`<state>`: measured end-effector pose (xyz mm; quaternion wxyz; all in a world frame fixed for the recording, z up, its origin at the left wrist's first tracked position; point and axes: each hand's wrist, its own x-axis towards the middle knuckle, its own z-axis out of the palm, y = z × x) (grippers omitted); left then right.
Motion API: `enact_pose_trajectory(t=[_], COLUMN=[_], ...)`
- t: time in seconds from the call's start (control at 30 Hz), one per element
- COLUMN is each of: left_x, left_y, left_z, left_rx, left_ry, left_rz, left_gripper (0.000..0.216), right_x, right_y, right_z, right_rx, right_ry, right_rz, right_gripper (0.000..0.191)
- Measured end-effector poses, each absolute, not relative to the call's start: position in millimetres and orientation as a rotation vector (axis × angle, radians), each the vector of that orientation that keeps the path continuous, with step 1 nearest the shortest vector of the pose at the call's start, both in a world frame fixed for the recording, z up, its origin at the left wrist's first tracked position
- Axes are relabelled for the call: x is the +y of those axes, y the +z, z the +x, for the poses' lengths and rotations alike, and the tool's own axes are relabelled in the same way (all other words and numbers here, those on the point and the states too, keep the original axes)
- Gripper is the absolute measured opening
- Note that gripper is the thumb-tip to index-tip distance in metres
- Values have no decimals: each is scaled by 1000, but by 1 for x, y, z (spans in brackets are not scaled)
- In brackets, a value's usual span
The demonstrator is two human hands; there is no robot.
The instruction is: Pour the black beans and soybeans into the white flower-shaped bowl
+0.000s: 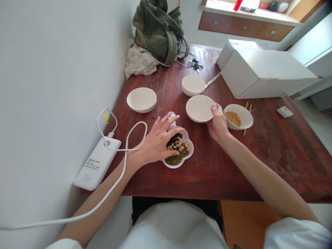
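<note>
My left hand point(162, 140) is over the left part of a flower-shaped dish point(191, 149), fingers spread and thumb over the green beans point(175, 159). Black beans, pale seeds and some red pieces share that dish, partly hidden by the hand. With thumb on the rim and fingers at its side, my right hand point(218, 121) grips a white bowl point(200, 108) that looks bare inside. Just right of this hand stands another white bowl point(246, 119) with yellowish beans point(233, 118) in it.
Two more white bowls point(141, 99) point(193, 85) stand farther back. A white power bank point(97, 162) with a looping cable point(121, 173) lies at the left. Wooden chopsticks point(250, 108), keys point(195, 64), a green bag point(160, 33) and a white box point(267, 72) are also on the table.
</note>
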<state>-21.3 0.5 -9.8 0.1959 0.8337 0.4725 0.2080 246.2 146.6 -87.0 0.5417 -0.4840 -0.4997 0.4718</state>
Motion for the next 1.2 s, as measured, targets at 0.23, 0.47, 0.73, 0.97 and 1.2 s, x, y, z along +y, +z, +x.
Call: enact_pose_trajectory(t=[0.23, 0.47, 0.73, 0.97, 1.2], left_x=[3, 3, 9, 16, 20], left_y=[-9, 6, -2, -3, -8], left_z=[-21, -6, 8, 12, 16], left_rx=[1306, 920, 854, 809, 810], left_ry=[627, 641, 470, 445, 379], left_rz=[2366, 2404, 2553, 2569, 2646], left_gripper=[45, 24, 24, 25, 23], right_x=[158, 178, 182, 178, 106], right_y=[-88, -87, -91, -103, -66], right_z=[246, 242, 242, 238, 236], right_rx=[-1203, -1224, -1273, -1303, -1573], right_ry=[1088, 1050, 949, 806, 261], right_rz=[-1239, -1298, -1299, -1258, -981], right_gripper=[38, 25, 25, 38, 47])
